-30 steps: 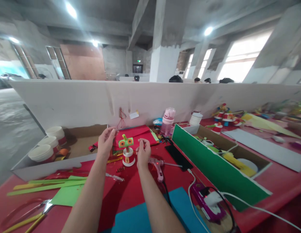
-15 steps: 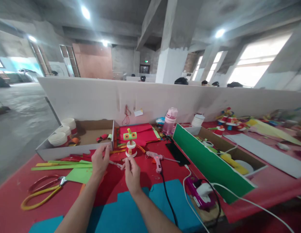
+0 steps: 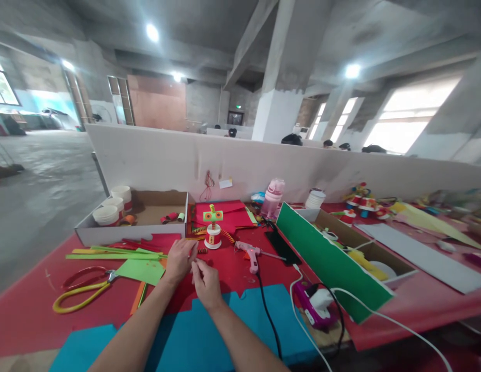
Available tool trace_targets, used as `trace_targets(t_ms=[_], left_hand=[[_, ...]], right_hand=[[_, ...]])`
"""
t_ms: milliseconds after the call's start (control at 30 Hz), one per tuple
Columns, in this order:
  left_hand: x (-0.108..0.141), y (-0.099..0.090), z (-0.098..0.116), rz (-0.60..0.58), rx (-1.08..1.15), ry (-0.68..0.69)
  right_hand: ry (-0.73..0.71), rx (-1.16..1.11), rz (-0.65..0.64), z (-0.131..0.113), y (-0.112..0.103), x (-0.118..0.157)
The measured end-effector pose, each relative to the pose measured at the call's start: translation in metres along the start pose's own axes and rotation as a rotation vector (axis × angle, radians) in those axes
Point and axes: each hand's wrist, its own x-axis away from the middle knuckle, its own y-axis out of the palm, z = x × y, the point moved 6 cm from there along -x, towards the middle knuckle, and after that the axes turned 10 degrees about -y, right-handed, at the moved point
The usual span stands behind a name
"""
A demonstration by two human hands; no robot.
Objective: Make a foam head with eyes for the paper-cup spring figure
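Observation:
My left hand (image 3: 179, 260) and my right hand (image 3: 207, 282) are close together over the red tabletop, fingertips almost touching. Both have their fingers pinched in, and whatever lies between them is too small or hidden to name. Just beyond stands a small paper-cup figure (image 3: 213, 236) with a green tube head (image 3: 213, 216), round orange eyes and springy folded-paper arms. A short dark coiled strip (image 3: 202, 251) lies right by my fingertips. To the right rests a pink glue gun (image 3: 252, 253) on its side, a stick protruding from its back.
Left are scissors (image 3: 89, 292), green paper strips (image 3: 112, 256) and a white box (image 3: 126, 233) with paper cups. Blue sheets (image 3: 271, 315) lie in front. A phone (image 3: 282, 247), a purple power strip (image 3: 316, 307) with cables, and a green-sided box (image 3: 329, 263) occupy the right.
My hands have come together; a thin pale strip seen between them before no longer shows. The camera view has shifted slightly, so the table items appear moved.

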Motion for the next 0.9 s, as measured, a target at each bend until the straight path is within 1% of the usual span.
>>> trace_targets(t_ms=[167, 300, 400, 500, 567, 633, 733, 800, 900], left_hand=[[0.0, 0.002, 0.005, -0.002, -0.029, 0.037], [-0.001, -0.001, 0.007, 0.031, -0.071, 0.046], [-0.001, -0.001, 0.008, 0.036, -0.091, 0.066], [0.0, 0.002, 0.01, 0.002, -0.1, 0.088], [0.001, 0.003, 0.011, -0.018, -0.1, 0.087], [0.002, 0.004, 0.011, -0.031, -0.099, 0.075], [0.001, 0.003, 0.009, -0.033, -0.096, 0.047], [-0.001, 0.001, 0.007, -0.02, -0.089, 0.031], [-0.002, -0.002, 0.004, 0.007, -0.095, 0.009]], right_hand=[[-0.009, 0.018, 0.029, -0.001, -0.002, 0.001], [-0.001, 0.056, 0.065, 0.001, -0.005, 0.001], [0.034, 0.068, 0.157, 0.008, -0.011, -0.003], [0.075, 0.063, 0.284, 0.016, -0.019, -0.011], [0.072, 0.061, 0.325, 0.02, -0.021, -0.02], [0.051, 0.074, 0.333, 0.021, -0.021, -0.03], [0.005, 0.14, 0.309, 0.02, -0.017, -0.042], [-0.037, 0.18, 0.281, 0.018, -0.014, -0.045], [-0.12, 0.217, 0.219, 0.012, -0.013, -0.043]])
